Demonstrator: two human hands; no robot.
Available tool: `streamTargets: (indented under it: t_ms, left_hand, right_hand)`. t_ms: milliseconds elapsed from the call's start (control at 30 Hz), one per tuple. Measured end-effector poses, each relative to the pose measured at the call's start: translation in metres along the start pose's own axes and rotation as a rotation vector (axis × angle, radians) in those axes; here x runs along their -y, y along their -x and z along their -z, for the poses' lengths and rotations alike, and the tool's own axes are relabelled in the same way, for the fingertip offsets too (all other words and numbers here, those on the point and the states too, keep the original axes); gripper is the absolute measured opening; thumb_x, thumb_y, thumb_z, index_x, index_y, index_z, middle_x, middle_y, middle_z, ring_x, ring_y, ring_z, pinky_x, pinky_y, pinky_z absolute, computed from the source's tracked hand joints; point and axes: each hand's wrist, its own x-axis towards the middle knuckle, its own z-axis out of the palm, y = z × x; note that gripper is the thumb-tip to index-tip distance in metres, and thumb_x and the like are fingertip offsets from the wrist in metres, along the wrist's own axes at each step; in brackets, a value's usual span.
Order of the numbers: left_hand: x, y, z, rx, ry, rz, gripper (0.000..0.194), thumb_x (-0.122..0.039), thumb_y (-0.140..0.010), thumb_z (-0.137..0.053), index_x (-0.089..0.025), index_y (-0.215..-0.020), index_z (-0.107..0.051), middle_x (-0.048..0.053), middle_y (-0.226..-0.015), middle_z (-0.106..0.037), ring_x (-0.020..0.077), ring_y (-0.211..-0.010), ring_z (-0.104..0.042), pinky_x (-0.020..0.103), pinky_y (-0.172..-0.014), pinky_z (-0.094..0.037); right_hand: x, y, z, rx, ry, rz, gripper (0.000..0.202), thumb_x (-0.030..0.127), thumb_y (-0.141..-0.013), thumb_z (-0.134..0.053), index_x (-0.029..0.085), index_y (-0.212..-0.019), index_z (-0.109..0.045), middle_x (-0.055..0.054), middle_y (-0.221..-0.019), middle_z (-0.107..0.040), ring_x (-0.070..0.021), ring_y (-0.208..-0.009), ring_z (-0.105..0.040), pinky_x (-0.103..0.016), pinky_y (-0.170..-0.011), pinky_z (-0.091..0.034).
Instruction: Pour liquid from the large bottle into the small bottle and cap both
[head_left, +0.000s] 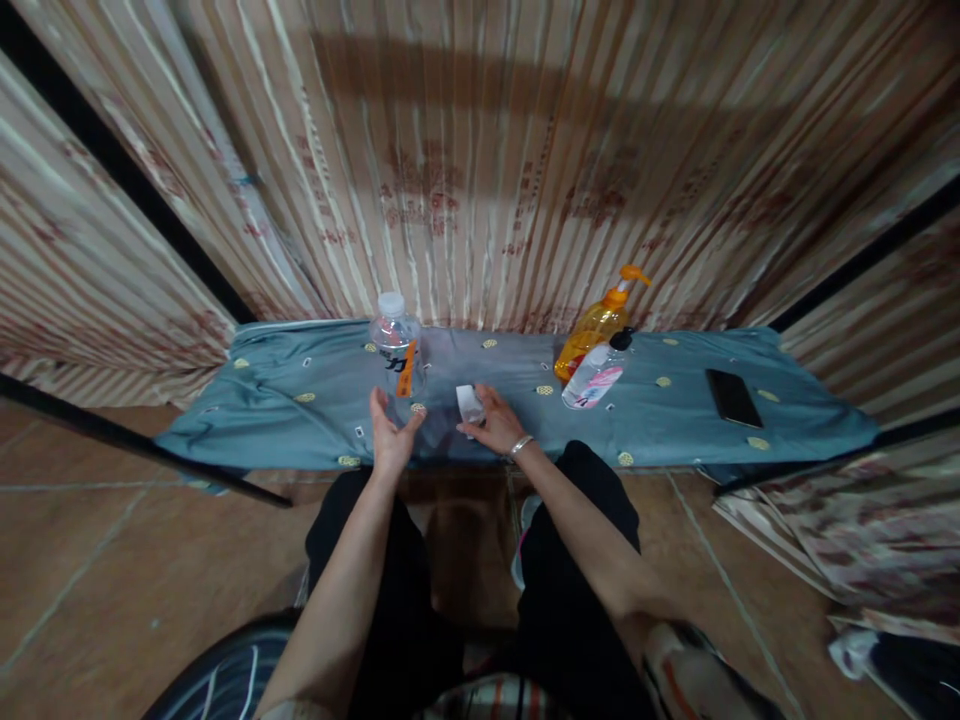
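Note:
A clear bottle with a white cap and an orange label stands on the cloth-covered surface. Just in front of its base is my left hand, fingers apart and holding nothing. My right hand, with a bracelet at the wrist, is closed on a small white item near the middle of the cloth. Farther right stand a yellow pump bottle and, in front of it, a clear bottle with a black cap and pink label.
A dark flat phone-like object lies on the right part of the cloth. Black poles flank the surface, and a striped curtain hangs behind it. My knees are at the front edge.

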Motion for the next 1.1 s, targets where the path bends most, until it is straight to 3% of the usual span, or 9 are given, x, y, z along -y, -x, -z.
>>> streamTargets:
  t_ms: [100, 167, 300, 433, 600, 767, 900, 1000, 1100]
  left_hand:
    - [0.006, 0.009, -0.004, 0.056, -0.032, 0.005, 0.098, -0.031, -0.066, -0.079, -0.022, -0.147, -0.026, 0.019, -0.156, -0.035, 0.0294, -0.146, -0.034, 0.047, -0.12, -0.027]
    - [0.009, 0.011, -0.003, 0.074, -0.052, 0.011, 0.099, -0.031, -0.065, -0.079, -0.02, -0.147, -0.026, 0.02, -0.156, -0.035, 0.0294, -0.146, -0.034, 0.047, -0.12, -0.027]
    - [0.013, 0.009, 0.006, 0.062, -0.058, -0.005, 0.096, -0.031, -0.066, -0.078, -0.02, -0.147, -0.027, 0.02, -0.154, -0.037, 0.03, -0.144, -0.037, 0.048, -0.118, -0.03]
    - [0.016, 0.007, 0.014, 0.097, -0.037, -0.019, 0.092, -0.031, -0.067, -0.078, -0.021, -0.146, -0.032, 0.018, -0.153, -0.039, 0.0297, -0.143, -0.038, 0.048, -0.118, -0.031]
    - [0.02, 0.009, 0.012, 0.183, 0.042, 0.026, 0.09, -0.027, -0.066, -0.079, -0.024, -0.145, -0.035, 0.015, -0.148, -0.046, 0.0311, -0.143, -0.04, 0.05, -0.117, -0.033]
    - [0.019, 0.007, 0.013, 0.224, 0.077, 0.026, 0.09, -0.028, -0.065, -0.08, -0.027, -0.144, -0.037, 0.014, -0.148, -0.048, 0.0328, -0.142, -0.04, 0.051, -0.114, -0.037]
    - [0.018, 0.001, 0.014, 0.197, 0.076, 0.042, 0.09, -0.026, -0.066, -0.078, -0.026, -0.145, -0.035, 0.015, -0.148, -0.046, 0.0323, -0.142, -0.041, 0.052, -0.115, -0.036]
    - [0.017, -0.001, 0.014, 0.178, 0.079, 0.041, 0.09, -0.026, -0.065, -0.079, -0.026, -0.144, -0.036, 0.015, -0.148, -0.046, 0.0323, -0.141, -0.041, 0.053, -0.115, -0.036]
    - [0.015, 0.001, 0.014, 0.159, 0.094, 0.043, 0.088, -0.026, -0.066, -0.079, -0.026, -0.143, -0.037, 0.014, -0.147, -0.047, 0.0317, -0.141, -0.042, 0.052, -0.115, -0.037]
  right_hand:
    - [0.016, -0.008, -0.009, 0.092, 0.133, 0.034, 0.063, 0.033, -0.091, -0.056, 0.021, -0.15, -0.038, -0.016, -0.159, -0.033, -0.0322, -0.143, -0.037, -0.052, -0.107, -0.042]
    - [0.015, -0.007, -0.01, 0.105, 0.182, 0.066, 0.05, 0.02, -0.093, -0.046, 0.023, -0.142, -0.05, -0.012, -0.158, -0.037, -0.0294, -0.141, -0.04, -0.049, -0.107, -0.043]
    - [-0.019, 0.003, 0.004, 0.057, 0.219, 0.05, 0.052, 0.005, -0.088, -0.04, 0.015, -0.136, -0.056, -0.013, -0.152, -0.046, -0.023, -0.137, -0.045, -0.038, -0.114, -0.037]
    - [-0.066, 0.005, 0.028, -0.033, 0.282, -0.097, 0.052, 0.004, -0.085, -0.043, 0.009, -0.134, -0.056, -0.02, -0.145, -0.051, -0.0263, -0.134, -0.049, -0.043, -0.113, -0.037]
    - [-0.086, -0.026, 0.035, -0.117, 0.317, -0.257, 0.051, 0.005, -0.084, -0.042, 0.002, -0.133, -0.054, -0.025, -0.141, -0.053, -0.0286, -0.13, -0.052, -0.044, -0.111, -0.037]
    - [-0.052, -0.083, 0.013, -0.128, 0.289, -0.269, 0.05, 0.006, -0.086, -0.042, 0.002, -0.135, -0.051, -0.026, -0.144, -0.05, -0.0272, -0.13, -0.052, -0.039, -0.11, -0.035]
    - [0.002, -0.107, -0.015, -0.077, 0.242, -0.093, 0.05, 0.008, -0.088, -0.042, 0.001, -0.136, -0.05, -0.026, -0.144, -0.05, -0.0268, -0.135, -0.047, -0.04, -0.115, -0.031]
    - [0.038, -0.094, -0.032, -0.02, 0.209, 0.08, 0.051, 0.007, -0.087, -0.043, 0.008, -0.136, -0.054, -0.018, -0.14, -0.056, -0.0235, -0.135, -0.047, -0.039, -0.118, -0.029]
    - [0.05, -0.057, -0.041, 0.021, 0.176, 0.212, 0.054, 0.007, -0.085, -0.043, 0.01, -0.138, -0.054, -0.015, -0.144, -0.054, -0.022, -0.136, -0.045, -0.038, -0.118, -0.032]
